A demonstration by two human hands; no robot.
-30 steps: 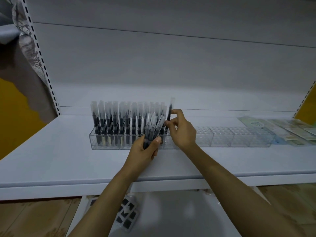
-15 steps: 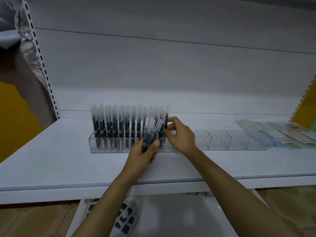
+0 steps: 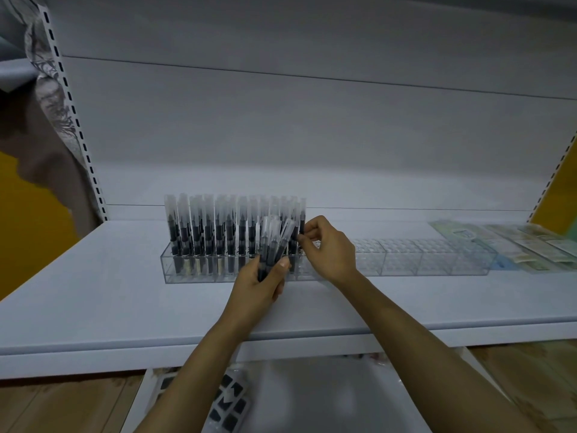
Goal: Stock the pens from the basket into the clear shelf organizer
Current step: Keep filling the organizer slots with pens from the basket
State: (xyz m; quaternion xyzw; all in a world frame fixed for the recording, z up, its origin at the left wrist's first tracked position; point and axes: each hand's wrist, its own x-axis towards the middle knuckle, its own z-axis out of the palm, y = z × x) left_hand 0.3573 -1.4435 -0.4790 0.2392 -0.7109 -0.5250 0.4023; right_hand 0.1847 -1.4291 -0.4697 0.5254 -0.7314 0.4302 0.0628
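White metal shelving fills the view, with a grey back panel behind it. On it lies a long clear acrylic organizer with small cells. The right hand pinches, between thumb and forefinger, one black pen with a frosted cap, which stands upright in a cell. Directly left of that pinch stand the stocked rows of black frosted-cap pens; to its right the organizer's clear cells run on. Just below and left of it, the left hand grips a fanned bundle of the same pens, caps up, in front of the organizer. Far right of both hands lie flat pale green packets, their print too blurred to read. Below the forearms sits a clear packet of dark squares.
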